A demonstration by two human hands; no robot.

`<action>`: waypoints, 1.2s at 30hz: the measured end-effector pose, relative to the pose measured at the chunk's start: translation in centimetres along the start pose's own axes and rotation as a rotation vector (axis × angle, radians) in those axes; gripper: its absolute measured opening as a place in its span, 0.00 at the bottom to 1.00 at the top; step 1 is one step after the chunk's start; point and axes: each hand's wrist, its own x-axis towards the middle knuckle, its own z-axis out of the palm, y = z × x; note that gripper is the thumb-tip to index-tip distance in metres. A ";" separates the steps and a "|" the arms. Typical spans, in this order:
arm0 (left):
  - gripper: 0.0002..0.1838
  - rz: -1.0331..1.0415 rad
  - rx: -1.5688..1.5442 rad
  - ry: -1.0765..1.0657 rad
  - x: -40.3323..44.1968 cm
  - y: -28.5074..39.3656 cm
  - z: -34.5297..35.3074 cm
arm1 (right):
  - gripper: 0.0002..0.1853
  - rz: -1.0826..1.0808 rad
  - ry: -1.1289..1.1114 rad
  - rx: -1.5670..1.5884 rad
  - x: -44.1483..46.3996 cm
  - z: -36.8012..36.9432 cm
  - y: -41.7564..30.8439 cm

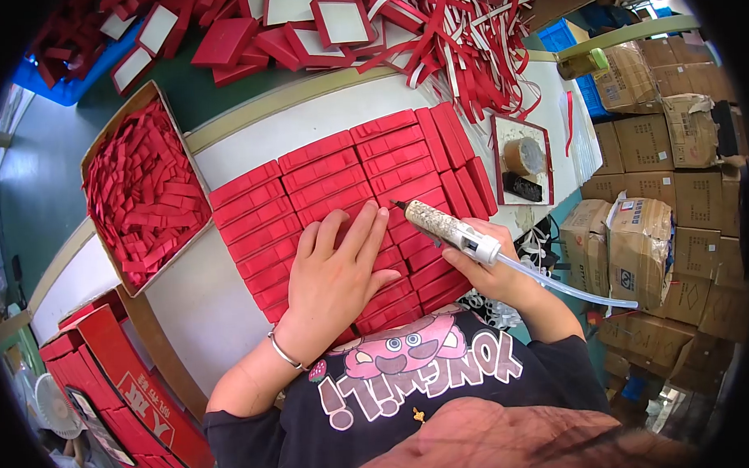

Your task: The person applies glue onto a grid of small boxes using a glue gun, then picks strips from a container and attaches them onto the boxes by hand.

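Note:
Rows of red boxes (323, 166) lie packed side by side on the white worktop. My left hand (339, 264) rests flat on the boxes near the middle, palm down, fingers spread forward. My right hand (489, 263) is wrapped round a white glue gun (440, 227), at the right part of the rows. The gun's dark nozzle points left, just beyond my left fingertips and close to a box's surface. A clear glue stick (566, 289) sticks out of the gun's back end toward the lower right.
An open carton (185, 133) of red ribbon pieces stands at left. Red boxes with white insides (341, 22) and loose ribbons (475, 41) lie along the back. A tray (547, 191) holding a tape roll (524, 158) sits at right, before stacked cartons (639, 249).

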 end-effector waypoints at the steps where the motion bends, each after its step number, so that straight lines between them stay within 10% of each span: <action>1: 0.45 -0.003 0.000 -0.002 0.0 0.0 0.0 | 0.09 0.009 0.003 -0.002 0.0 0.0 0.0; 11: 0.42 -0.029 -0.025 -0.033 0.4 0.5 -0.4 | 0.16 0.539 0.010 0.185 -1.4 -2.9 0.0; 36: 0.40 -0.022 -0.050 0.026 0.4 0.5 0.1 | 0.16 0.211 -0.167 -0.491 2.6 -6.5 -4.3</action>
